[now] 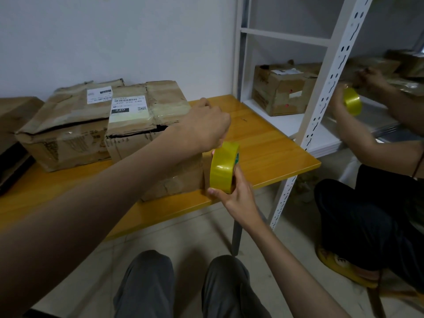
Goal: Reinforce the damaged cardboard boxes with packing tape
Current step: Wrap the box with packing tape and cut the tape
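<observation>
Tape roll [223, 167] at frame centre, just off desk [270, 145] edge. Right hand [236, 191] grips roll from below, fingers wrapped round it. Left hand [206, 125] above, fingers curled, seemingly pinching tape end, pinch hidden. Torn box [151, 125] beside, left of roll: soft, crumpled, likely light; steady it by firm corners.

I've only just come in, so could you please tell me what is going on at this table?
A person is taping up a torn cardboard box on the yellow table. The right hand grips a roll of yellow tape at the box's near corner, while the left hand pinches at the top of the roll. A second worn box sits beside it.
</observation>
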`<control>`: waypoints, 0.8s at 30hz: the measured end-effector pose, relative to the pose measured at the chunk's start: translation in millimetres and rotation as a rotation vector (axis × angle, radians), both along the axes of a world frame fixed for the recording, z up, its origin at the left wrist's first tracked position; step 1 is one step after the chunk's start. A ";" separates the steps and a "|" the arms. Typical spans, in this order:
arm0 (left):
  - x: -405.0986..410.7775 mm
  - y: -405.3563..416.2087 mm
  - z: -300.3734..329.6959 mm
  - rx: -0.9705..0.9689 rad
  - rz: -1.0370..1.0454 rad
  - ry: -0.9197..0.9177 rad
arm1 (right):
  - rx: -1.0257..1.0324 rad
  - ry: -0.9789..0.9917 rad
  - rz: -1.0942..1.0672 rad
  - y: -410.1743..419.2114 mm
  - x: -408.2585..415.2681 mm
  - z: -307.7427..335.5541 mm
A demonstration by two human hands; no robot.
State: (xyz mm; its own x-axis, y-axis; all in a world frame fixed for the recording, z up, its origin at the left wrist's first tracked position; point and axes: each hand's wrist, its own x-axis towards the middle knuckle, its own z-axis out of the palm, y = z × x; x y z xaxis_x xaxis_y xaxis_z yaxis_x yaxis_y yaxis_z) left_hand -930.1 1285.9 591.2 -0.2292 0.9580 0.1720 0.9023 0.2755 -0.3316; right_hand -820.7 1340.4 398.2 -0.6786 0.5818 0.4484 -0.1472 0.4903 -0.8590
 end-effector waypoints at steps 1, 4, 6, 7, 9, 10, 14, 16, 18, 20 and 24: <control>0.5 0.3 0.7 -0.006 -0.009 0.019 | -0.003 -0.001 0.001 0.0 -0.1 0.0; 1.0 2.3 3.4 -0.069 -0.013 0.047 | -0.013 -0.006 0.003 -1.1 -0.4 -0.4; 2.0 5.8 2.3 -0.139 -0.022 0.087 | -0.004 -0.034 -0.014 -2.4 -1.6 -0.9; 1.9 7.3 1.1 -0.171 -0.030 0.110 | 0.011 -0.057 -0.028 -3.1 -2.7 -1.8; 2.1 9.1 1.1 -0.216 -0.036 0.103 | 0.045 -0.120 -0.051 -3.3 -6.0 -5.0; 2.1 9.6 2.0 -0.234 -0.036 0.071 | 0.050 -0.152 -0.053 -3.1 -7.4 -6.3; 2.1 11.3 9.0 -0.322 -0.050 -0.154 | 0.073 -0.204 -0.049 0.8 -9.5 -5.6; 0.3 10.5 10.3 -0.331 -0.041 -0.253 | 0.072 -0.194 -0.047 2.4 -10.3 -4.1; -2.4 9.3 10.4 -0.314 -0.023 -0.317 | 0.056 -0.181 -0.053 2.9 -11.3 -2.5; -4.1 9.3 8.3 -0.297 0.001 -0.327 | 0.038 -0.184 -0.060 2.0 -11.1 0.1; -6.2 9.0 2.8 -0.171 -0.021 -0.296 | 0.022 -0.194 -0.067 0.3 -9.6 1.2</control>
